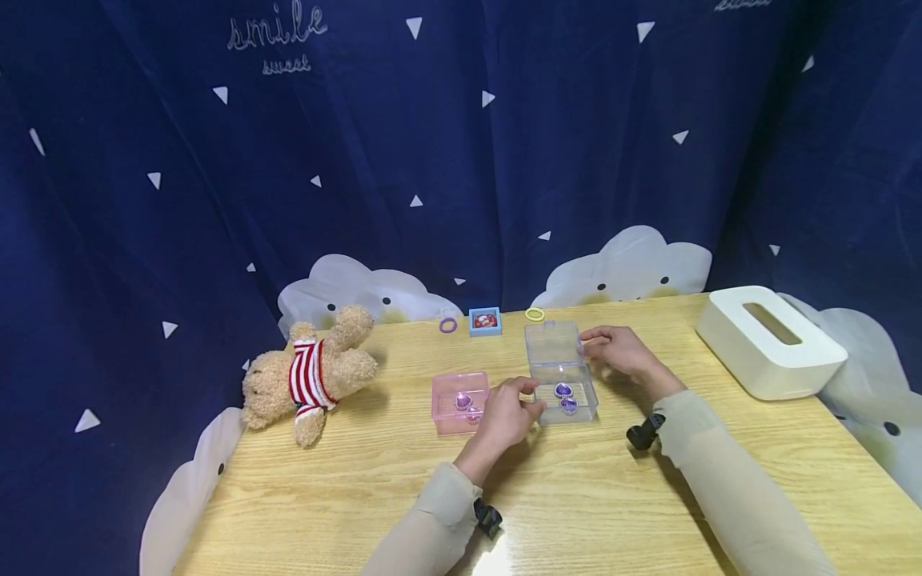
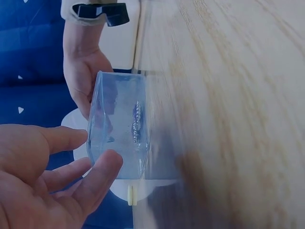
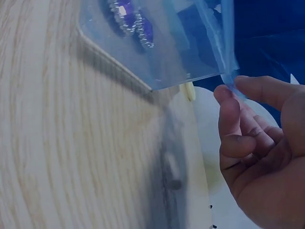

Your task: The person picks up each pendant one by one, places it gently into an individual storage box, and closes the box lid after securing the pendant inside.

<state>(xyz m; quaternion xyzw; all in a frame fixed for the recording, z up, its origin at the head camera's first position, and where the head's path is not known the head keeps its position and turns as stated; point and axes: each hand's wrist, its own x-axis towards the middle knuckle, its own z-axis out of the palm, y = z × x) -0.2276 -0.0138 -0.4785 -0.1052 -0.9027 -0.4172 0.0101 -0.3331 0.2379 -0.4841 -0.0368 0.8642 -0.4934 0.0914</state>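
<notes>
A clear bluish plastic box sits on the table with its hinged lid raised at the back. Inside lie purple gem trinkets with silver beaded edges. At the box's left wall, my left hand rests its fingertips, thumb and forefinger spread apart. My right hand pinches the lid's right edge between thumb and fingers, as the right wrist view shows. Just left of my left hand is an open pink box holding pink gem trinkets, partly covered by that hand.
A teddy bear in a striped top lies at the left. Along the back are a purple ring, a small blue box and a yellow ring. A white tissue box stands at the right, before a blue curtain.
</notes>
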